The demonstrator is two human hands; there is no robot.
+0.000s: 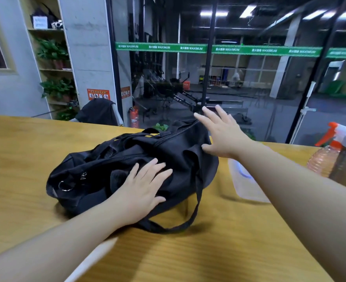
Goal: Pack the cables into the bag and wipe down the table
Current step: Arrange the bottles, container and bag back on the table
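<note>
Desk [218, 251]: light wood grain, carries all items below.

Bag [127, 165]: black fabric duffel, lies on its side at the middle of the desk, zip along its top, metal ring at its left end. One strap [180, 218] loops off the bag's near side onto the desk.

Left hand [141, 188]: flat on the near side of the bag, fingers spread, palm down, grasping nothing.

Right hand [223, 133]: at the far right end of the bag, fingers spread wide, thumb touching the fabric.

Clear plastic container [247, 182]: just right of the bag, partly behind the right forearm.

Spray bottle [326, 157]: well right of the bag, orange trigger, pinkish body.

Cables: none visible.
</note>
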